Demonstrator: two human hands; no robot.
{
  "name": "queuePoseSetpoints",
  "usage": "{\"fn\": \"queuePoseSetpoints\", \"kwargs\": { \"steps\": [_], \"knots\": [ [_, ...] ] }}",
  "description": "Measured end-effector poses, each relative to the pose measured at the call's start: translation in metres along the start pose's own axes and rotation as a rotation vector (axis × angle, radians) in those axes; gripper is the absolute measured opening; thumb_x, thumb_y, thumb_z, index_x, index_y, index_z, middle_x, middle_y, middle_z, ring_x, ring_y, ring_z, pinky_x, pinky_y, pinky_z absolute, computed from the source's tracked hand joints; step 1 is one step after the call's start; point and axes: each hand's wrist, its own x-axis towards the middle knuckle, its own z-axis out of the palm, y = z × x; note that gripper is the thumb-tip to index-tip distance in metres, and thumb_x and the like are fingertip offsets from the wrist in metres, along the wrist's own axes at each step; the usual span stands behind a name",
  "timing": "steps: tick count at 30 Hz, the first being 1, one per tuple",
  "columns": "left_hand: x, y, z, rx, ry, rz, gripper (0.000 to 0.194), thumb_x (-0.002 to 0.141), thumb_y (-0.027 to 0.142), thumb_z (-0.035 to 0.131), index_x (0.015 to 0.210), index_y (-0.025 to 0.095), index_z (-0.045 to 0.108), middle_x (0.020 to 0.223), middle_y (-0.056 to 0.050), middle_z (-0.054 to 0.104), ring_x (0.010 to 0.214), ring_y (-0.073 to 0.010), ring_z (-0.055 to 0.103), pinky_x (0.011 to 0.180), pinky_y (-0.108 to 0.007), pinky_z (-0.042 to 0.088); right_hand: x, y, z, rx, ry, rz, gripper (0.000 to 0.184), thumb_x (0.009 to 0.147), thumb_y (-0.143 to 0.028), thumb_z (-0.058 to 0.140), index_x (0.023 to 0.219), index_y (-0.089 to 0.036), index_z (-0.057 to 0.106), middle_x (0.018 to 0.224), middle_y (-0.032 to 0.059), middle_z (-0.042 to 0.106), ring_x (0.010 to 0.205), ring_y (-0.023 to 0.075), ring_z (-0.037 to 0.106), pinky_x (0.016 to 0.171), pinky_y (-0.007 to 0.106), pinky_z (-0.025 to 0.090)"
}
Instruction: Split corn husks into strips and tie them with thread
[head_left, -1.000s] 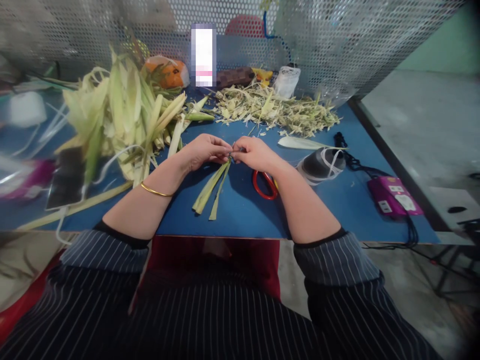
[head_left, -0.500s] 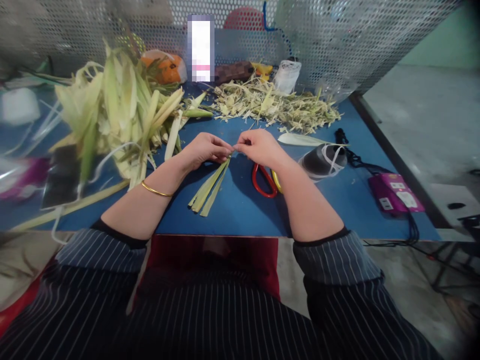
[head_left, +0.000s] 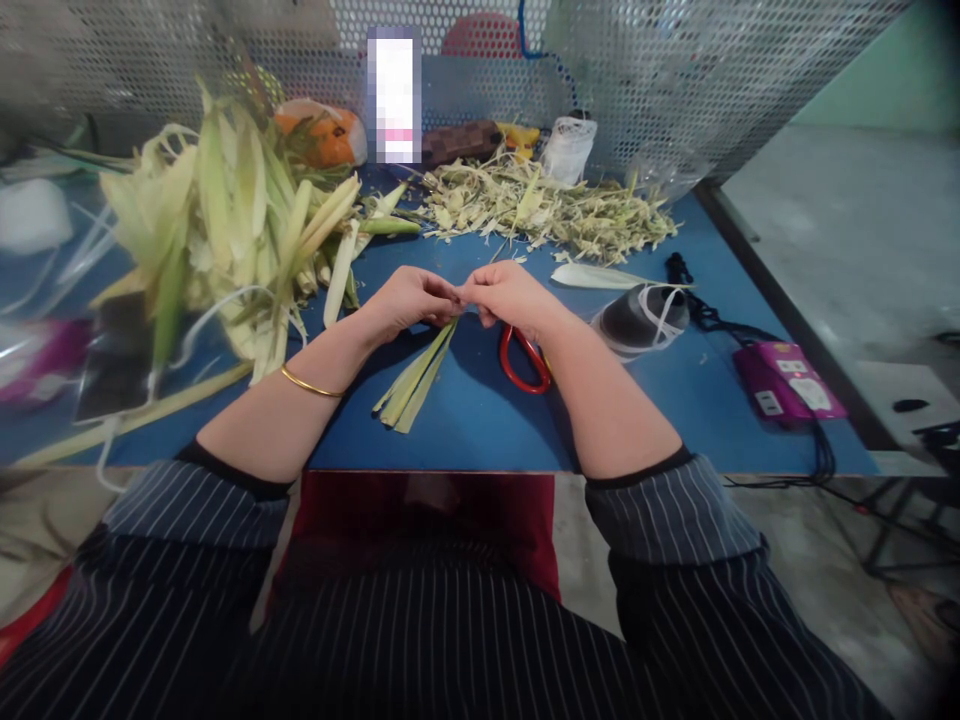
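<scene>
Pale green corn husk strips (head_left: 414,385) hang from the pinched fingers of my left hand (head_left: 418,300), their cut ends spread toward me above the blue table. Thumb and forefinger of my right hand (head_left: 507,295) are pinched together at the top of the bunch, touching the left fingertips. What lies between the right fingertips is too small and covered to make out. Just below my right hand are scissors with a red handle (head_left: 525,362), partly hidden by the wrist. To the right of that wrist stands a black rounded object (head_left: 641,318) with white cord around it.
A big heap of corn husks (head_left: 232,190) fills the left side. Husk scraps (head_left: 555,210) are piled at the back, with a single husk leaf (head_left: 596,277) in front. A purple box (head_left: 789,380) with black cables sits right; a perforated metal panel (head_left: 630,70) closes the back.
My right hand has moved slightly left and in against my left fingertips, closing the small gap between them. The husk strips hang closer together, and the whole view has shifted a little.
</scene>
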Motion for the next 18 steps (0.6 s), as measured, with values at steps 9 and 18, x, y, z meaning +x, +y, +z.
{"fn": "queuePoseSetpoints", "kwargs": {
  "steps": [9, 18],
  "knots": [
    [0.001, -0.001, 0.003, 0.008, -0.046, 0.079, 0.007, 0.075, 0.016, 0.071, 0.076, 0.012, 0.065, 0.063, -0.001, 0.063, 0.054, -0.0079, 0.056, 0.057, -0.022, 0.049, 0.01, 0.008, -0.005, 0.125, 0.08, -0.058, 0.02, 0.076, -0.009, 0.058, 0.091, -0.016, 0.07, 0.07, -0.0008, 0.066, 0.055, 0.0094, 0.057, 0.056, 0.023, 0.046],
    [0.002, -0.002, 0.002, -0.063, -0.029, 0.065, 0.011, 0.079, 0.019, 0.072, 0.082, 0.013, 0.064, 0.069, -0.003, 0.069, 0.054, -0.0095, 0.061, 0.055, -0.023, 0.05, 0.017, 0.021, -0.013, -0.471, 0.098, -0.3, 0.008, 0.076, -0.02, 0.063, 0.071, -0.016, 0.069, 0.068, 0.0007, 0.063, 0.067, 0.0137, 0.051, 0.065, 0.028, 0.036]
  ]
}}
